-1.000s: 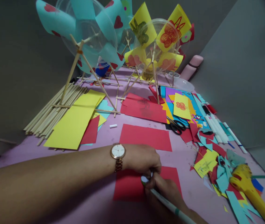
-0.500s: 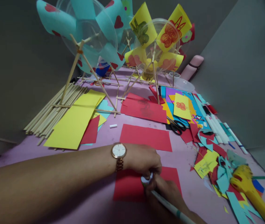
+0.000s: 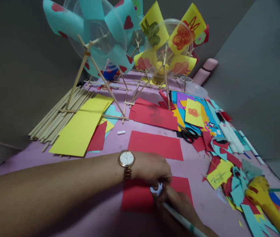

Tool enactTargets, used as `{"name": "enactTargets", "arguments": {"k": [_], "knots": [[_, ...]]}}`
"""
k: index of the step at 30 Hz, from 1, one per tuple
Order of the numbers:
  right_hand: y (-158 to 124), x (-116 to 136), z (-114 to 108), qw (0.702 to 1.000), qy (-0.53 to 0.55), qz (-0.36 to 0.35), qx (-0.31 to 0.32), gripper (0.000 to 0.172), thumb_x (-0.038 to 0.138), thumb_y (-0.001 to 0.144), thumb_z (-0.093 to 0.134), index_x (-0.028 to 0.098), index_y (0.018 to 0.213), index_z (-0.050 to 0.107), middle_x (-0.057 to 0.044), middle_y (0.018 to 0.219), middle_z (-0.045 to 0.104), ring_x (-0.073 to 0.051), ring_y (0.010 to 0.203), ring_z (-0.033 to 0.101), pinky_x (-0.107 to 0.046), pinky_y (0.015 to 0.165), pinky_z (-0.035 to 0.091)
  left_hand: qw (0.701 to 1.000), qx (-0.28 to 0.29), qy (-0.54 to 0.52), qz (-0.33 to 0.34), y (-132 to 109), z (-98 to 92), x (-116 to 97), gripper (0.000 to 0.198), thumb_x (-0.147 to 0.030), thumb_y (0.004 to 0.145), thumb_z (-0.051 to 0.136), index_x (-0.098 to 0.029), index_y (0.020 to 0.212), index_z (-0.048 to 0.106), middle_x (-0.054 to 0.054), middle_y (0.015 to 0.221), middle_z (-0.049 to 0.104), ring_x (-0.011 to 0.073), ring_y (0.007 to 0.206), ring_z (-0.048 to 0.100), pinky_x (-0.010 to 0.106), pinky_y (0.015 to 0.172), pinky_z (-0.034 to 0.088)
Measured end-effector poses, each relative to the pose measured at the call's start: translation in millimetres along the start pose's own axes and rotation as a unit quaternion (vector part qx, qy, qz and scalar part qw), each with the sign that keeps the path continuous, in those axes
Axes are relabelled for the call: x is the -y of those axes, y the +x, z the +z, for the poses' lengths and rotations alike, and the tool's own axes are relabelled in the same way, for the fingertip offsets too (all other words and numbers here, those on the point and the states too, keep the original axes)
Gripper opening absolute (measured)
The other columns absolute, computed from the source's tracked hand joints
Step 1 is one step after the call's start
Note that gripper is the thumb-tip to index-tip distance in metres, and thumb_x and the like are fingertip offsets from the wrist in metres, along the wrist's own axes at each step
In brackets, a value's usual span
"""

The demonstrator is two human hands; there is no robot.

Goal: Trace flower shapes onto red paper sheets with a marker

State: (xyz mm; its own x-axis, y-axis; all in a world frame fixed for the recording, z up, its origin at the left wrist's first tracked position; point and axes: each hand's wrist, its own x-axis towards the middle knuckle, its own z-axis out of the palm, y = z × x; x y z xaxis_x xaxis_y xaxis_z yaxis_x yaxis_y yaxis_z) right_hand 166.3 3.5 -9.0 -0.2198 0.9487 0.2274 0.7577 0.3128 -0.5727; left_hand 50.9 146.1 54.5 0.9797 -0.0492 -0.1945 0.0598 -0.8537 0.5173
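My left hand point(image 3: 154, 168), with a watch point(image 3: 126, 159) on its wrist, is curled over a red paper sheet point(image 3: 135, 197). Its fingertips pinch a small white piece with coloured marks point(image 3: 156, 189) against that sheet. Wrapped round a white marker with a green band point(image 3: 179, 218), my right hand point(image 3: 178, 200) sits close against the left one. The marker's tip is hidden by the fingers. A second red sheet point(image 3: 156, 144) lies flat just beyond my left hand.
Paper pinwheels, one blue point(image 3: 94, 62) and one yellow point(image 3: 181, 38), stand on stick frames at the back. Wooden sticks point(image 3: 56, 117) and yellow paper point(image 3: 80, 128) lie left. Scissors point(image 3: 189, 133), paper scraps point(image 3: 220, 172), markers point(image 3: 231, 138) and a yellow glue gun point(image 3: 265, 200) lie right.
The view has shifted slightly, so the table things appear a little to the right. Both hands keep their hold over the red sheet, with barely any movement.
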Motion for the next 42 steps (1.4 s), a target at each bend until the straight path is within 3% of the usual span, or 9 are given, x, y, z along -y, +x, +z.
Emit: {"name": "enactTargets", "arguments": {"k": [6, 13, 21, 32, 42], "knots": [[-0.8, 1.1, -2.6, 1.000, -0.015, 0.017, 0.012, 0.014, 0.011, 0.079, 0.040, 0.024, 0.076, 0.044, 0.008, 0.044, 0.059, -0.010, 0.027, 0.053, -0.016, 0.033, 0.034, 1.000, -0.004, -0.005, -0.001, -1.3, 0.4, -1.2, 0.023, -0.006, 0.069, 0.073, -0.020, 0.087, 0.069, 0.001, 0.084, 0.071, 0.0164, 0.080, 0.062, 0.023, 0.064, 0.042], [0.4, 8.1, -6.6, 0.995, 0.013, 0.096, 0.025, 0.021, 0.021, 0.090, 0.036, 0.024, 0.077, 0.052, 0.006, 0.045, 0.060, -0.012, 0.033, 0.058, -0.017, 0.036, 0.039, 1.000, -0.010, -0.009, -0.001, -2.0, 1.9, 0.4, 0.020, -0.007, 0.069, 0.073, -0.021, 0.082, 0.068, -0.001, 0.081, 0.070, 0.0154, 0.077, 0.061, 0.023, 0.064, 0.042], [2.5, 10.6, -17.3, 0.990, 0.073, 0.117, 0.035, 0.016, 0.024, 0.083, 0.040, 0.023, 0.072, 0.052, 0.004, 0.050, 0.062, -0.012, 0.039, 0.059, -0.019, 0.038, 0.037, 1.000, -0.009, -0.009, 0.004, -1.8, 2.7, 0.4, 0.016, -0.006, 0.070, 0.073, -0.019, 0.078, 0.066, -0.001, 0.081, 0.070, 0.0140, 0.073, 0.060, 0.022, 0.060, 0.039], [1.1, 7.4, -14.4, 0.985, 0.094, 0.139, 0.041, 0.013, 0.021, 0.080, 0.040, 0.022, 0.074, 0.051, 0.005, 0.048, 0.055, -0.010, 0.036, 0.049, -0.019, 0.036, 0.028, 1.000, -0.010, -0.025, 0.000, -2.2, 1.1, 0.0, 0.018, -0.005, 0.066, 0.075, -0.019, 0.075, 0.067, -0.001, 0.078, 0.069, 0.0145, 0.072, 0.059, 0.023, 0.059, 0.040], [1.6, 10.3, -19.8, 0.986, 0.083, 0.134, 0.055, 0.014, 0.018, 0.078, 0.038, 0.021, 0.075, 0.052, 0.005, 0.049, 0.055, -0.010, 0.038, 0.051, -0.019, 0.035, 0.027, 0.999, -0.020, -0.031, -0.007, -2.7, 3.2, -1.2, 0.019, -0.005, 0.067, 0.075, -0.020, 0.071, 0.064, -0.002, 0.076, 0.068, 0.0138, 0.071, 0.058, 0.022, 0.061, 0.039]]}}
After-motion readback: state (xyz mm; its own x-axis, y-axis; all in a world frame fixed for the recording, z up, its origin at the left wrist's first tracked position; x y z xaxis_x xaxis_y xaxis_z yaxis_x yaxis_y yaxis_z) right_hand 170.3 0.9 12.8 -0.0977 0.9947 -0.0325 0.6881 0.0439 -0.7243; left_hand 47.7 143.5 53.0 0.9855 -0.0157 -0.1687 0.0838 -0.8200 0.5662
